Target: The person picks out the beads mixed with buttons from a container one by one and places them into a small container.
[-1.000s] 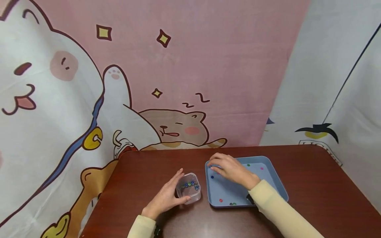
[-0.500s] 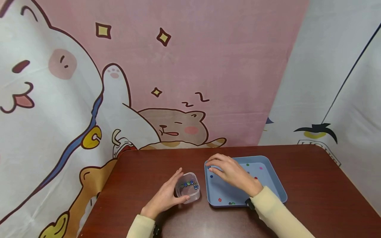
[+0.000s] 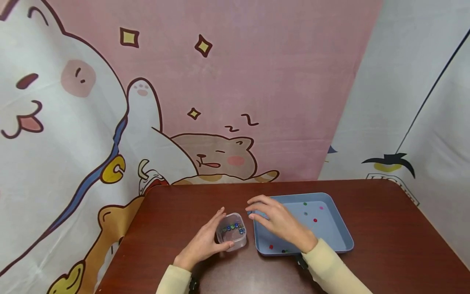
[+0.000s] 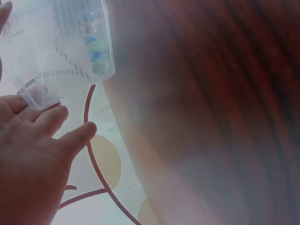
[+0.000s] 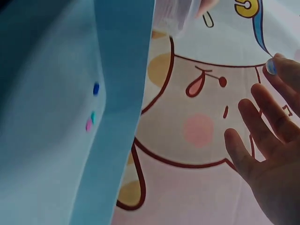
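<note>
My left hand [image 3: 202,246] holds a small clear plastic box [image 3: 238,245], thumb at its near side and fingers along its left. Several blue and green marbles [image 3: 232,227] lie inside, also visible through the wall of the box [image 4: 105,42] in the left wrist view. My right hand [image 3: 280,220] is raised over the left rim of a blue tray [image 3: 334,241]. Between its thumb and index finger it pinches a blue marble [image 5: 271,66]. Loose marbles lie in the tray, among them a red marble [image 3: 315,220], a pink marble [image 3: 321,208] and a green marble [image 3: 305,203].
The brown wooden table [image 3: 183,204] carries the box on the left and the tray on the right, with a narrow gap between them. Behind the table hangs a cartoon-printed cloth [image 3: 286,81]. Another red marble [image 3: 271,246] lies near the tray's front left corner.
My right hand has lifted from the tray's far left corner and moved left, carrying the blue marble past the rim. The left hand and the box have stayed in place.
</note>
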Demonstrator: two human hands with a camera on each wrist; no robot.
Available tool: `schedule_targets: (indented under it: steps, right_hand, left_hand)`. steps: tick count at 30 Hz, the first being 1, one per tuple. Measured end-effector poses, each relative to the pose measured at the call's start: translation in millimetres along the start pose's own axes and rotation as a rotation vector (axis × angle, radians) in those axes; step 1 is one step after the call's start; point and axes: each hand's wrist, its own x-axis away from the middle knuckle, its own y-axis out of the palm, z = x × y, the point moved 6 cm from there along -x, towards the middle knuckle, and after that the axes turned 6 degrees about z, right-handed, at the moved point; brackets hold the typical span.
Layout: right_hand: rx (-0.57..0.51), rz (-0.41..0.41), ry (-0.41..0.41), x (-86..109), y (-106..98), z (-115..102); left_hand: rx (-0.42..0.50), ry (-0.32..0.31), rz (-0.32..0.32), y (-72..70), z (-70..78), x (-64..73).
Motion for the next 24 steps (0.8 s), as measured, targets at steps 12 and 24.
schedule_targets:
  steps: [12,24]
  right_hand:
    - [-0.099,-0.002,-0.038,0.8,29.8,-14.8]
    - [-0.1,-0.069,-0.012,2.5,53.1,-9.0]
  left_hand:
    - [0.001,0.007,-0.002,0.9,-1.4,-1.2]
    - [0.002,-0.003,-0.01,0.6,-1.8,-0.5]
